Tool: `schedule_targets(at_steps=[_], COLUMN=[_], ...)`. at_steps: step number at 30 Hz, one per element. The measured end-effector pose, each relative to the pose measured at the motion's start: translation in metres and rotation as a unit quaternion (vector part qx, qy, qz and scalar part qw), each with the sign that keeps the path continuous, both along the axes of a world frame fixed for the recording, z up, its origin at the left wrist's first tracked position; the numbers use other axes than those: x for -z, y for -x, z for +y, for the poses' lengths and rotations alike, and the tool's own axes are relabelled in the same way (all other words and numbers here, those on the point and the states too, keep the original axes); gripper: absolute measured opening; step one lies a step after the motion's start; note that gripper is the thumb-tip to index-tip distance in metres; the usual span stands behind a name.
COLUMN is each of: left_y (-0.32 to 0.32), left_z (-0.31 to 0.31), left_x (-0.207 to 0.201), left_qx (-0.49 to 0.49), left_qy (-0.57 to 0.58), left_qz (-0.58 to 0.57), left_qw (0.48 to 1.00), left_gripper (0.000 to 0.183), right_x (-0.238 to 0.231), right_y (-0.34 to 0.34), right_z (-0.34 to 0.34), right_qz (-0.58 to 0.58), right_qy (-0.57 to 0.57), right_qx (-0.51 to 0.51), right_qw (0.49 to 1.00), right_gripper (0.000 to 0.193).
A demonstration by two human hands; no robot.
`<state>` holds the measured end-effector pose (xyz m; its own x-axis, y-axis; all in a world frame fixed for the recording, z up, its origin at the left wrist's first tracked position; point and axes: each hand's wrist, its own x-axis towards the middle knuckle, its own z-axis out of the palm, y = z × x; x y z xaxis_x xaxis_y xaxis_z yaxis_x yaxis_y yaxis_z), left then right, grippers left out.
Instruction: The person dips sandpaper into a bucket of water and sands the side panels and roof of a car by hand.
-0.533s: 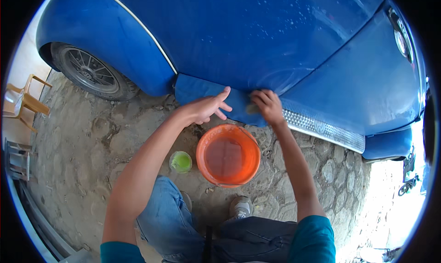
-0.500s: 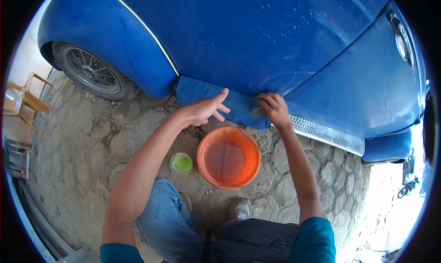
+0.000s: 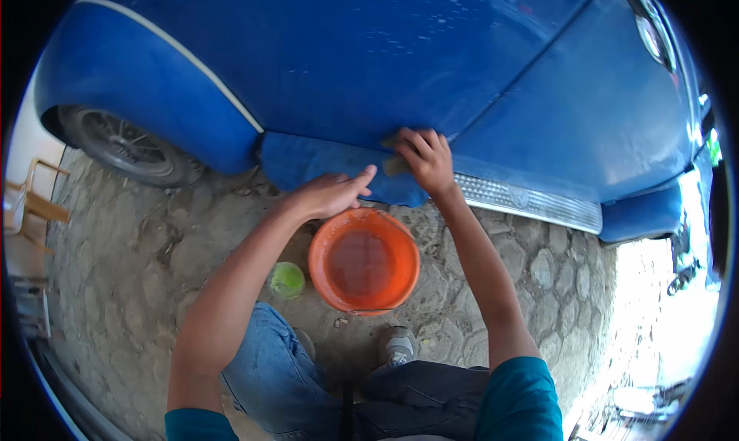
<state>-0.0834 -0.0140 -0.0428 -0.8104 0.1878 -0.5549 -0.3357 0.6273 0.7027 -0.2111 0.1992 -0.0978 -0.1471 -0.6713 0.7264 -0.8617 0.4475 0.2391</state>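
Clock positions are taken from the middle of the bucket.

- Pad: one small, flat, grey-brown pad point(image 3: 396, 166), between 12 and 1 o'clock, at the seam of car and strip; firm contact I cannot tell.
- My right hand point(image 3: 426, 160): at 1 o'clock, fingers curled and closed on the pad.
- My left hand point(image 3: 335, 197): at 11 o'clock, loosely spread, index finger or thumb toward 2 o'clock; whether it touches the strip I cannot tell.
- Car: glossy blue bodywork point(image 3: 346, 71), filling the view from 10 to 2 o'clock, with pale spots near 12.
- Strip: dull blue, rounded at the ends point(image 3: 315, 160), along the car's lower edge, behind both my hands; cloth or panel, I cannot tell.
- Step: silver, textured metal point(image 3: 531, 204), between 2 and 3 o'clock.
- Wheel: dark tyre, spoked rim point(image 3: 127, 144), at 10 o'clock.
- Bucket: round, orange point(image 3: 317, 268), holding murky liquid.
- Cup: small, with bright green contents point(image 3: 287, 280), near 9 o'clock, just beside the bucket.
- Ground: grey-brown stone paving point(image 3: 154, 248).
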Motion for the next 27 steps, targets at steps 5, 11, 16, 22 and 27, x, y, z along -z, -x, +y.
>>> schedule_targets(at_steps=[5,11,16,22,27], left_y=[-0.016,-0.002,0.006,-0.007,-0.009], left_z=[-0.004,-0.024,-0.001,-0.017,-0.034], left_x=[-0.035,0.005,0.014,-0.023,-0.014], left_qx=[-0.017,-0.046,-0.007,-0.042,-0.085], left_qy=[0.006,-0.007,0.046,0.049,0.095], left_qz=[-0.001,-0.016,-0.022,0.012,-0.002], left_qw=[1.0,0.999,0.999,0.998,0.992], left_gripper=[0.094,0.093,0.093,0.091,0.092], right_x=[0.01,-0.093,-0.02,0.03,-0.046], right_y=[0.017,-0.004,0.006,0.013,0.0], right_z=[0.094,0.026,-0.017,0.064,0.062], right_qz=[0.022,0.005,0.037,0.014,0.048], right_qy=[-0.063,0.197,0.079,-0.064,0.025], right_qx=[0.067,0.063,0.002,0.06,0.099], right_qw=[0.996,0.978,0.996,0.996,0.994], right_gripper=[0.017,0.019,0.017,0.017,0.024])
